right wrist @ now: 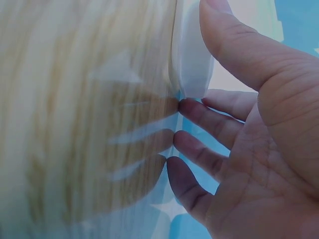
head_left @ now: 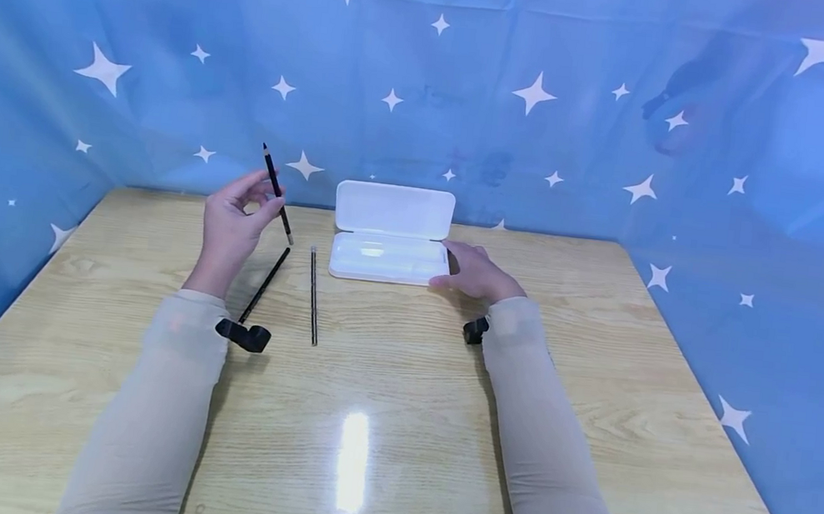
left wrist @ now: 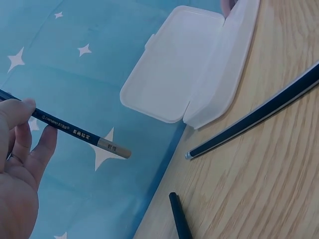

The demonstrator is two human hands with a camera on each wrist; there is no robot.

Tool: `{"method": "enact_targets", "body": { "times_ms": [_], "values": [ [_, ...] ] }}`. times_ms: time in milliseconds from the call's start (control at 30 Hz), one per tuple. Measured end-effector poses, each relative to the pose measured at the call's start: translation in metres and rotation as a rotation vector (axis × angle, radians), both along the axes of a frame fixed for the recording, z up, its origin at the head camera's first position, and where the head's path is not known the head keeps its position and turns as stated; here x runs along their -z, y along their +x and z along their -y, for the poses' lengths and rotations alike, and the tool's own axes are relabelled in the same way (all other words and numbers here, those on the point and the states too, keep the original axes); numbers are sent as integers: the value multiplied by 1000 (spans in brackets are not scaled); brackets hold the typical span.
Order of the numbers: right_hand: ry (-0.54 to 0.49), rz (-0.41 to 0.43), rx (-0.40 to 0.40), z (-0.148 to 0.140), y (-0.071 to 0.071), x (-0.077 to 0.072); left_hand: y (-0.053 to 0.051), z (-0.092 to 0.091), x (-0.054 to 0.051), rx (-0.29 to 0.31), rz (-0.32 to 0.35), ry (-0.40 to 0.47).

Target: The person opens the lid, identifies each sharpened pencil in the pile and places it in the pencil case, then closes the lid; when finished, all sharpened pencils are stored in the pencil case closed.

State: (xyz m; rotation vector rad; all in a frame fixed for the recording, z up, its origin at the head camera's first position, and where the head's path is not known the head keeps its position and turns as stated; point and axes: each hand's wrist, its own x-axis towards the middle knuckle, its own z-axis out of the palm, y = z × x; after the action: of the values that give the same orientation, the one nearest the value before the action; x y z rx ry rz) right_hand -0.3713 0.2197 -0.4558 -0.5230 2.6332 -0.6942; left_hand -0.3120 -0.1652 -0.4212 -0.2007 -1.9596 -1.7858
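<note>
My left hand (head_left: 233,226) pinches a dark pencil (head_left: 270,171) between thumb and fingers, above the table; its black tip points up in the head view. In the left wrist view, the held pencil (left wrist: 75,130) shows gold lettering and a grey end band. An open white case (head_left: 387,278) lies at the back, lid tilted up behind its base. Around the case's right end is my right hand (head_left: 478,274), thumb at the front edge and fingers at the far side. In the right wrist view, the fingertips of my right hand (right wrist: 239,129) meet the tabletop beside the case (right wrist: 194,55).
A dark pencil (head_left: 266,283) lies slanted beside my left wrist, partly hidden by the wrist camera. Right of it lies another dark pencil with a light stripe (head_left: 313,297). The wooden table (head_left: 383,388) ends at a blue curtain (head_left: 424,141) with white stars.
</note>
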Motion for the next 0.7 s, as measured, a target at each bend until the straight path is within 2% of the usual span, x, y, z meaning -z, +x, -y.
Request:
{"method": "enact_targets", "body": {
  "times_ms": [333, 500, 700],
  "values": [
    [-5, -3, 11, 2, -1, 1, -4, -12, 1, 34, -10, -30],
    [-13, 1, 13, 1, 0, -1, -6, -20, -2, 61, 9, -49],
    [-7, 1, 14, 3, 2, -2, -9, -26, -3, 59, 34, -84]
  ]
}}
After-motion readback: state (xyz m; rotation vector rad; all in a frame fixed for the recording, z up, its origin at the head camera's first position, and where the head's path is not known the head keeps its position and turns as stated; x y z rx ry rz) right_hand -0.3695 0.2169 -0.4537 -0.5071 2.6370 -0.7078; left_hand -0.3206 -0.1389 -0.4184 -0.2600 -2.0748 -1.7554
